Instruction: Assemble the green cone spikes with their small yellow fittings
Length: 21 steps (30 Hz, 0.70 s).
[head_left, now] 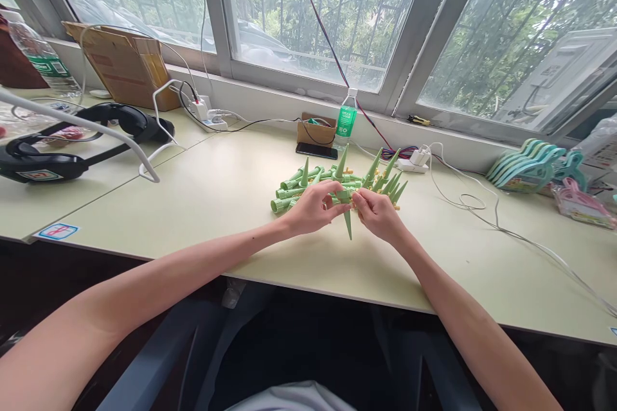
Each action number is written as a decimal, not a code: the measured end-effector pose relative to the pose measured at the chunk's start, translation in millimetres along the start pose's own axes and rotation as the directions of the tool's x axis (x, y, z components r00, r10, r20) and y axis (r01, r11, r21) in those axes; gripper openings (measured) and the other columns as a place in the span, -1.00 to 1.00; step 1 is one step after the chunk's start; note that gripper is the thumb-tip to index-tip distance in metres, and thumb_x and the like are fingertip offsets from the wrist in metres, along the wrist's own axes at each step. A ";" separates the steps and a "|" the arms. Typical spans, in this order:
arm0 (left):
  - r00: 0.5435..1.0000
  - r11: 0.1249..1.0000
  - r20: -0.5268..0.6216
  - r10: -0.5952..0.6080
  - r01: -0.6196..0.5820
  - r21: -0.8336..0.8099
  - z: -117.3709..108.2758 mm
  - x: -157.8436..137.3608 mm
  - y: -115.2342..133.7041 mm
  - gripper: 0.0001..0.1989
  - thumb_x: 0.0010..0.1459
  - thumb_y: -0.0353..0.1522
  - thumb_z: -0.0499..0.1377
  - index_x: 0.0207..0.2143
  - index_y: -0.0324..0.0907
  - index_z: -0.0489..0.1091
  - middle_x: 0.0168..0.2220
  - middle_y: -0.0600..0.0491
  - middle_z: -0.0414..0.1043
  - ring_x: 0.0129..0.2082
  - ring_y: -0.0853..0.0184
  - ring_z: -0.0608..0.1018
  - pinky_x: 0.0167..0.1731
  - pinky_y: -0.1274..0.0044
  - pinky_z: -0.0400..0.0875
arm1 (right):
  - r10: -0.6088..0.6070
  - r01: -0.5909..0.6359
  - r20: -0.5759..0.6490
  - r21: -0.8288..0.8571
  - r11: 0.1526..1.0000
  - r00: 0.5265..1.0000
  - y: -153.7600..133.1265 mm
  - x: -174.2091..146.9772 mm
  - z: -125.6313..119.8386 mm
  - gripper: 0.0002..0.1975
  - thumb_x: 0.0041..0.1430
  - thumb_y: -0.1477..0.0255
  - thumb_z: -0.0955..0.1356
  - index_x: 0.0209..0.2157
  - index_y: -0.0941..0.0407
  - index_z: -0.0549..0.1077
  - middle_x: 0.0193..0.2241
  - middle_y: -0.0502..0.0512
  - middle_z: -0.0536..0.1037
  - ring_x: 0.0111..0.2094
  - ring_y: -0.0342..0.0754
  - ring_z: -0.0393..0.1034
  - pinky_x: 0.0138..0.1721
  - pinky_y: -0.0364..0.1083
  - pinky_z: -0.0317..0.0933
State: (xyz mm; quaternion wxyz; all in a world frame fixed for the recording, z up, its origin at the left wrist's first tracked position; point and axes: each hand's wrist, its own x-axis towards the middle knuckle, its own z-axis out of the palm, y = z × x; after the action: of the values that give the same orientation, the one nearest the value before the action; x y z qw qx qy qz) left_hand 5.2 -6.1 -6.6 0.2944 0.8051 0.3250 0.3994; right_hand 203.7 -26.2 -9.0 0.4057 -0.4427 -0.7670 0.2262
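Note:
Above the table near its middle, both hands meet at one green plastic piece with a long pointed spike [348, 226] that hangs down. My left hand [315, 207] is curled, its fingers and thumb closed on the piece's upper part. From the other side my right hand [378, 212] pinches at the same piece; its fingertips hide what they hold exactly. Behind the hands lies a pile of similar parts: green tubes [284, 192] to the left and several upright green spikes [385, 173] with small yellow bits to the right.
A black phone [317, 151], a small cardboard box [315, 131] and a water bottle [346, 117] stand behind the pile. White cables [496, 225] run along the right. A black headset [96, 141] lies left; green hangers [525, 164] stand far right.

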 end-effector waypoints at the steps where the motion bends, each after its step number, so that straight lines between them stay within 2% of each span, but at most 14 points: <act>1: 1.000 1.000 0.000 0.003 -0.003 0.003 0.0 0.0 0.0 -0.69 0.19 -0.11 0.22 -0.23 -0.19 0.38 -0.36 0.08 0.35 -0.51 0.45 0.43 -0.50 0.58 0.39 | 0.001 -0.001 0.001 0.001 1.000 1.000 0.0 -0.1 -0.1 -0.53 0.37 0.05 0.19 -0.52 0.06 0.18 -0.70 -0.10 0.18 -0.65 -0.16 0.08 -0.58 -0.13 0.00; 14: 1.000 1.000 -0.003 0.024 -0.024 0.002 -0.3 0.1 0.4 -0.71 0.20 -0.12 0.21 -0.25 -0.18 0.40 -0.31 0.06 0.34 -0.50 0.46 0.41 -0.50 0.57 0.39 | -0.006 0.006 0.002 0.010 1.000 1.000 1.5 0.3 0.1 -0.54 0.38 0.06 0.18 -0.51 0.06 0.19 -0.70 -0.10 0.17 -0.65 -0.16 0.07 -0.59 -0.13 0.00; 21: 0.997 0.996 -0.015 0.076 -0.075 0.045 -1.2 -1.0 3.0 -0.77 0.21 -0.19 0.21 -0.27 -0.17 0.40 -0.29 0.05 0.32 -0.50 0.47 0.38 -0.52 0.58 0.35 | 0.012 -0.012 0.007 0.050 0.999 1.000 0.4 0.5 0.3 -0.53 0.37 0.05 0.18 -0.52 0.06 0.19 -0.69 -0.08 0.20 -0.66 -0.16 0.08 -0.61 -0.14 0.02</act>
State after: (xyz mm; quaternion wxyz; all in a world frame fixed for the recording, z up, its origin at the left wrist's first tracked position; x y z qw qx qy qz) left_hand 4.6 -8.5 -4.2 0.2586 0.8196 0.3057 0.4097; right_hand 203.5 -25.5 -9.2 0.4127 -0.4364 -0.7597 0.2492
